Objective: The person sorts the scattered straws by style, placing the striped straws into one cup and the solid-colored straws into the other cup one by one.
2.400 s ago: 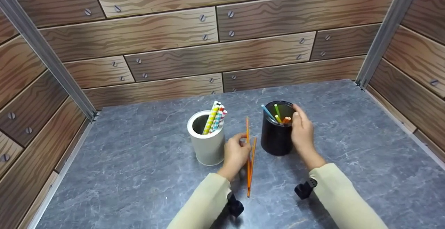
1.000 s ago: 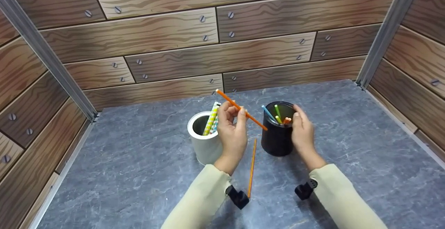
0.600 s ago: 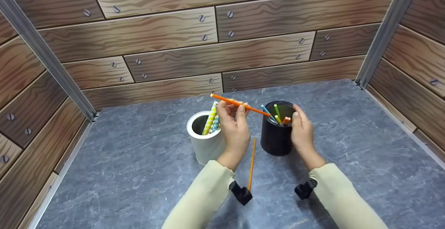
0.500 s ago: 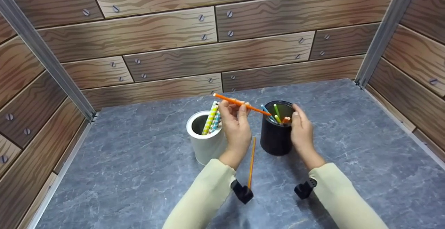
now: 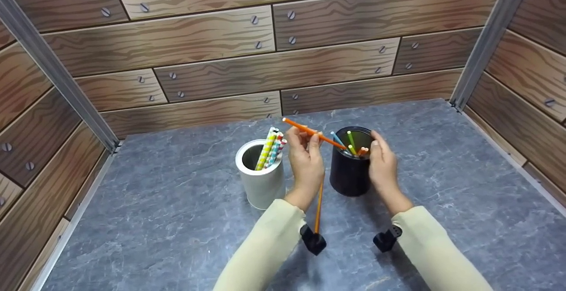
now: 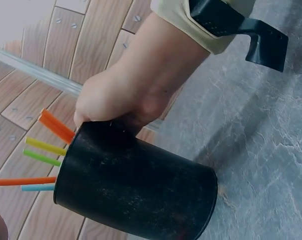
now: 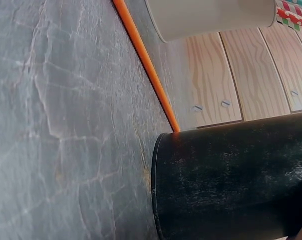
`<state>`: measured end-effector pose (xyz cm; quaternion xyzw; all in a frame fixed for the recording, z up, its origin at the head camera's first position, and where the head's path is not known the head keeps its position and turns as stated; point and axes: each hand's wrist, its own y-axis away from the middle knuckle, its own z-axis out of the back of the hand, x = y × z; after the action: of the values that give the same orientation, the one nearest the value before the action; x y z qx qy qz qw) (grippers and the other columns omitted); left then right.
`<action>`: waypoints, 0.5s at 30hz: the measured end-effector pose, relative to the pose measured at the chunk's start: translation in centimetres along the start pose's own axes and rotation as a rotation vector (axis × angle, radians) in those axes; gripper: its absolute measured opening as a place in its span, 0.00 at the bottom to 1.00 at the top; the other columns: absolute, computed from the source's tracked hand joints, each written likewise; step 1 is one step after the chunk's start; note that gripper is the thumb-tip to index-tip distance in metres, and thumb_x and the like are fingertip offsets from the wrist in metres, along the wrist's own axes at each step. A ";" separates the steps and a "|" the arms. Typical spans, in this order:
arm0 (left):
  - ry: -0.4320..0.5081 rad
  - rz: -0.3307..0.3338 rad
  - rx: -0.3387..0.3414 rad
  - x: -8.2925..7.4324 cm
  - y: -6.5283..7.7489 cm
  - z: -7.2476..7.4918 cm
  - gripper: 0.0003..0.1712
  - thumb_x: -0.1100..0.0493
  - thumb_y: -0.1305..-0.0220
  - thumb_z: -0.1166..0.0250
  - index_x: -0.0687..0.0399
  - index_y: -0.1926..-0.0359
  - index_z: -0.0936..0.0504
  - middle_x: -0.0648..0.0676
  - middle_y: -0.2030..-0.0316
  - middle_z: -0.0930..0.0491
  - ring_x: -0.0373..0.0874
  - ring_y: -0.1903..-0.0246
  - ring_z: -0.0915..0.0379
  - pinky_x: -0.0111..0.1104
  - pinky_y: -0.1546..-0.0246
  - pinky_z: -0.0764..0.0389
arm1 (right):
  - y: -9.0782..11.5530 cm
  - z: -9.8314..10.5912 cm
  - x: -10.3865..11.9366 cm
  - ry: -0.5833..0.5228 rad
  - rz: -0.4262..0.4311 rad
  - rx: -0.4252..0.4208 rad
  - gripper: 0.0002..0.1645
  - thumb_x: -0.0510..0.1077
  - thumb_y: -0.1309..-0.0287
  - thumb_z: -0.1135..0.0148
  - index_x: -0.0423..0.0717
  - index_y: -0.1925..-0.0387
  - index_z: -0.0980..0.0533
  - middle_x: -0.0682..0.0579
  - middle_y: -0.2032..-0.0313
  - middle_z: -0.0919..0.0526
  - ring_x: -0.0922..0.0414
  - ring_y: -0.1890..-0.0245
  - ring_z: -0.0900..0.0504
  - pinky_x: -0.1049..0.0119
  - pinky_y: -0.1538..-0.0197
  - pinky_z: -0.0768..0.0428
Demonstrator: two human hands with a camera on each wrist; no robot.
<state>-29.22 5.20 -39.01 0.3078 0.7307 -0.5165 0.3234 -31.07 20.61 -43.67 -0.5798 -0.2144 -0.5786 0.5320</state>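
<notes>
My left hand [image 5: 306, 165] pinches an orange drinking straw [image 5: 297, 125] between thumb and fingers. The straw slants down to the right, its lower end right at the mouth of a black cup [image 5: 349, 176]. Blue, green, yellow and orange straws [image 6: 55, 126] stick out of this upright cup. My right hand [image 5: 384, 165] grips the cup's right side near the rim, thumb in front; in the left wrist view its wrist hides part of the rim. Another orange straw [image 7: 145, 60] lies on the table beside the cup, partly covered by the left wrist in the head view.
Left of my left hand stands a white cup [image 5: 263, 189] with several patterned paper straws [image 5: 268, 150], striped and checked. The grey marbled table [image 5: 168, 220] is bounded by wood-patterned walls [image 5: 212, 81] at the back and sides.
My left hand has picked up one of two orange straws from the table, raised it and tilted it toward the black cup, then shifted slightly right. The right hand stays on the cup.
</notes>
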 end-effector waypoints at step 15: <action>-0.210 -0.046 0.131 0.7 0.9 -0.5 0.09 0.66 0.38 0.42 0.60 0.59 0.32 0.59 0.66 0.22 0.46 0.65 0.21 0.31 0.64 0.21 | 0.0 0.0 0.0 0.001 0.011 -0.002 0.24 0.40 0.33 0.61 0.35 0.39 0.34 0.39 0.39 0.32 0.46 0.37 0.35 0.55 0.35 0.39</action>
<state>-29.03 6.03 -39.98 0.2558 0.6644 -0.5999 0.3651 -31.05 20.62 -43.69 -0.5814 -0.2102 -0.5761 0.5346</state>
